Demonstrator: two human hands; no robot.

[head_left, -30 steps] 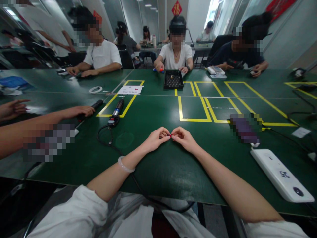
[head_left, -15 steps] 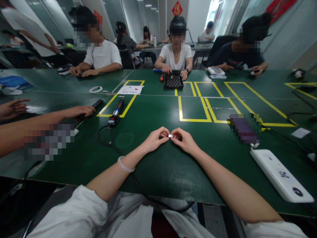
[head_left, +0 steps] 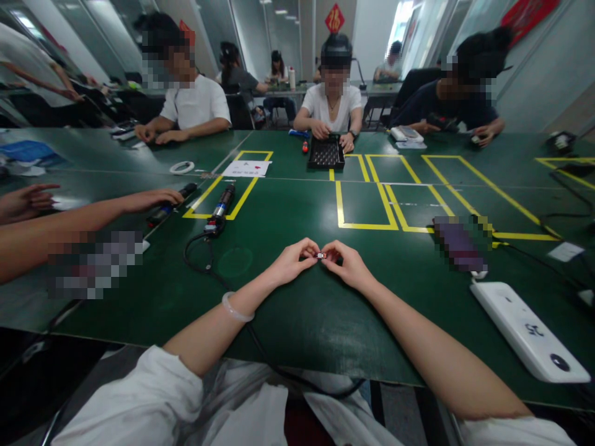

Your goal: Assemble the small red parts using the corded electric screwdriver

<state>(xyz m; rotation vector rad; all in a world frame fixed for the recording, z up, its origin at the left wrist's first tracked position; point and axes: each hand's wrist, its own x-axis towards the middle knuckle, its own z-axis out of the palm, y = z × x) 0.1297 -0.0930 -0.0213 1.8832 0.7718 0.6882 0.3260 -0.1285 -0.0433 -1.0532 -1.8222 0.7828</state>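
Note:
My left hand [head_left: 296, 260] and my right hand [head_left: 344, 262] meet over the green table [head_left: 316, 334], fingertips nearly touching. Between them is a small, shiny white-and-red piece [head_left: 320, 255], pinched from both sides. It is too small to tell its kind, and the fingers cover most of it. A pale bangle circles my left wrist. Left of my left hand lies an electric screwdriver [head_left: 220, 207] with a black and blue body, its cable running back toward me.
A white power bank [head_left: 527, 331] lies at the right, joined to a blurred phone [head_left: 459, 243]. Yellow tape [head_left: 367, 225] marks rectangles on the table. At the left, a neighbour's hand [head_left: 160, 197] is by another screwdriver. Across, a person handles a black tray [head_left: 326, 162].
My hands stay in place, while the small piece's look between the fingertips shifts slightly. The neighbour's hand at the left has lifted off the dark tool's grip, showing more of it.

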